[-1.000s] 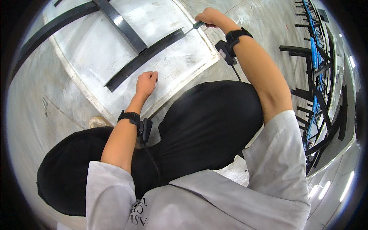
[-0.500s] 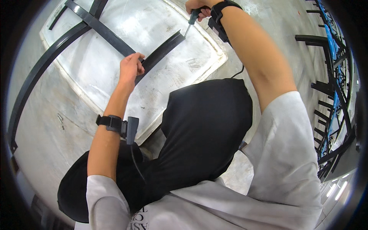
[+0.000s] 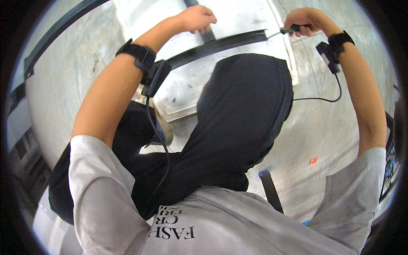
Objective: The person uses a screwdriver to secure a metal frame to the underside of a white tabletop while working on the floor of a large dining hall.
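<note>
My right hand (image 3: 302, 22) is closed round the dark handle of a screwdriver (image 3: 290, 29). Its thin shaft points left, and the tip meets or nearly meets the end of a black metal bar (image 3: 229, 43). Over the spot where a second black bar (image 3: 207, 35) joins the first, my left hand (image 3: 196, 19) hangs with its fingers curled; whatever they may hold is hidden. Both bars rest on a scuffed white panel (image 3: 187, 92).
A long curved black bar (image 3: 68, 23) runs across the upper left. My bent knee (image 3: 250, 89) is close below the bar. Cables hang from the bands on both wrists. A black bar with a blue end (image 3: 270, 190) and an orange mark (image 3: 313, 161) are on the concrete floor.
The view has swung, so the bar lies flatter across the picture. My left hand has come off the bar's near side to above the joint. The screwdriver stays at the bar's end.
</note>
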### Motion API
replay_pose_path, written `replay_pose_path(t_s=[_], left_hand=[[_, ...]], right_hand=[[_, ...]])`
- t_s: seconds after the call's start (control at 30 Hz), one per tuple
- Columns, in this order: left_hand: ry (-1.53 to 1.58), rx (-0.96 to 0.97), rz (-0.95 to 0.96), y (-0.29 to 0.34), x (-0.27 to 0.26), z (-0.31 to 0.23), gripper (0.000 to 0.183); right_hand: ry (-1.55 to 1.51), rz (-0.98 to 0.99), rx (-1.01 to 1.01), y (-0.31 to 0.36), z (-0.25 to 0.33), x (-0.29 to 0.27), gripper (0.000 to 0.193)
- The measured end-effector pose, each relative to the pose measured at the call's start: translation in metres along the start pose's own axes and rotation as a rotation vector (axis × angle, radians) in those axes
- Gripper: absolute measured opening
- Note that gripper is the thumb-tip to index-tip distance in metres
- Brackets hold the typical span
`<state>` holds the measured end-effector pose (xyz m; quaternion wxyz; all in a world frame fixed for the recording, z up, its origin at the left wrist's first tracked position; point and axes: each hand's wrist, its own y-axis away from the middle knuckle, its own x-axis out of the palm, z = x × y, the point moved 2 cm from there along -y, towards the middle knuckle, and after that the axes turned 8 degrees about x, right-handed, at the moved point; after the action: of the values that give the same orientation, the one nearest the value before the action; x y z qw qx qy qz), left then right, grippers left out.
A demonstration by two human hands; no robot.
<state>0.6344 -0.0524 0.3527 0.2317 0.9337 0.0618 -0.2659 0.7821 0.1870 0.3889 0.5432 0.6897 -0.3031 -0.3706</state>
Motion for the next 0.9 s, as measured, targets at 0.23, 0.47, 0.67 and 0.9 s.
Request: replay_pose_path(t_s=[0.23,0.47,0.67,0.9], left_hand=[[-0.331,0.014,0.081,-0.002,-0.052,0.005,0.03],[-0.422,0.19,0.079,-0.025,-0.012,-0.006,0.025],[-0.354,0.293,0.104,-0.057,0.049,-0.055,0.026],[-0.158,0.396,-0.022,-0.089,0.103,-0.069,0.034]], right_hand=[[-0.02,-0.03,0.068,0.014,-0.003,-0.007,0.021],[0.069,-0.272,-0.028,0.005,-0.018,0.005,0.028],[-0.026,-0.391,-0.058,-0.015,-0.023,0.004,0.015],[0.562,-0.961,-0.389,-0.014,0.003,0.023,0.024]])
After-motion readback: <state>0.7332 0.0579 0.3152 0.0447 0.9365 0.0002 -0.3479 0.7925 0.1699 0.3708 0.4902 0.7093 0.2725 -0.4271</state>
